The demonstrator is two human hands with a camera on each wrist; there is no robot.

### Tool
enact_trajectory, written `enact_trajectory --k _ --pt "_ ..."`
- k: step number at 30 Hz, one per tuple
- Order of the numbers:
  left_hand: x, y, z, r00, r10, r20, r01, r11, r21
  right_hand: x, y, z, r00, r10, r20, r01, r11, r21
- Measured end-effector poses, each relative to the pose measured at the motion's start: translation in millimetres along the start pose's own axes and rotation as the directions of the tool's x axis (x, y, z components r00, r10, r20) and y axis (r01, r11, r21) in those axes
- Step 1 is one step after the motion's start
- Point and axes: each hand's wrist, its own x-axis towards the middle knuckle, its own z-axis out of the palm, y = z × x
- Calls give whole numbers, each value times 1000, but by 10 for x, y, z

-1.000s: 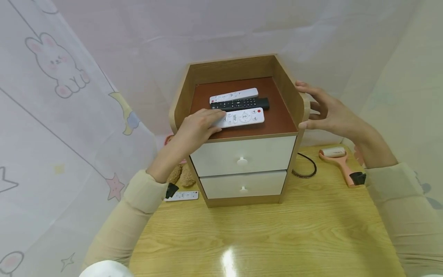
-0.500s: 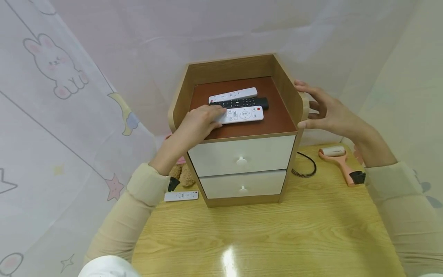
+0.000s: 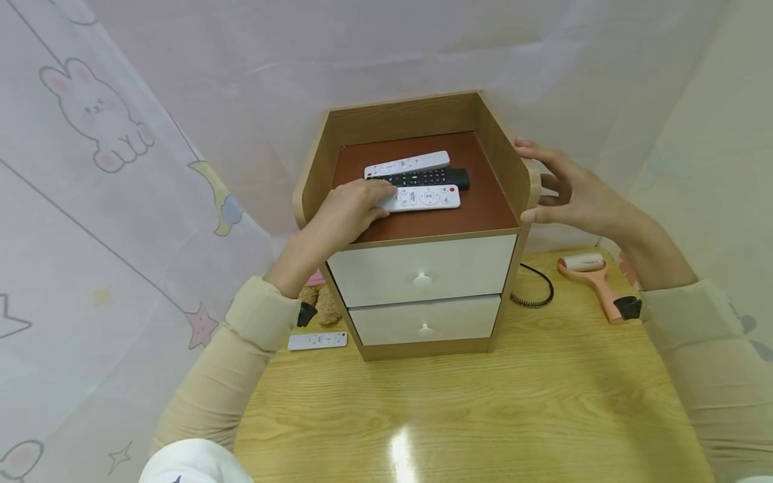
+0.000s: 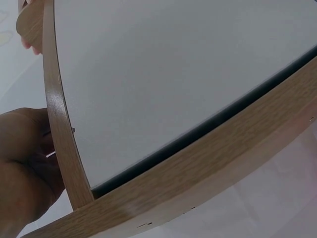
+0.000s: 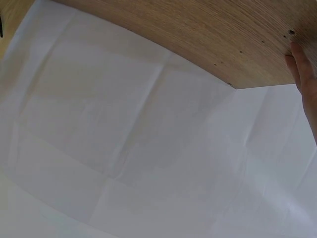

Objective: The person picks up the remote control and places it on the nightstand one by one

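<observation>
A small wooden cabinet [image 3: 423, 352] with two white drawers stands on the table, its brown top enclosed by low side and back panels. On that top lie a white remote control [image 3: 429, 196] in front, a black remote control [image 3: 449, 177] behind it, and another white remote [image 3: 417, 162] farthest back. My left hand [image 3: 350, 211] holds the left end of the front white remote, thumb on its near side; the hand covers that end. Against the cabinet's right side panel [image 3: 504, 161] rests my right hand [image 3: 580, 194], fingers spread. In the right wrist view its fingertips [image 5: 297, 59] touch the wood.
One more white remote [image 3: 317, 341] lies on the table left of the cabinet, near brown fluffy material [image 3: 328, 308]. To the right are a black coiled cord [image 3: 534, 302] and a peach-handled lint roller [image 3: 594, 282]. Printed pale sheets surround the table.
My left hand has moved the front white remote slightly back, closer alongside the black one, and it lies a little straighter. My right hand has stayed at the side panel.
</observation>
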Motion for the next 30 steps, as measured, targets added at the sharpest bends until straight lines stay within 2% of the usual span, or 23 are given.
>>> enact_trajectory --k 14,23,30 --pt "8 14 17 999 -39 -14 39 999 7 2 -14 3 1000 -11 1 11 1000 -7" --pt "2 28 40 998 -19 -52 20 999 28 -11 -16 1 1000 -9 1 9 1000 6" --pt "41 44 51 997 -29 -66 31 999 36 -31 -13 -17 1000 -19 0 19 1000 22"
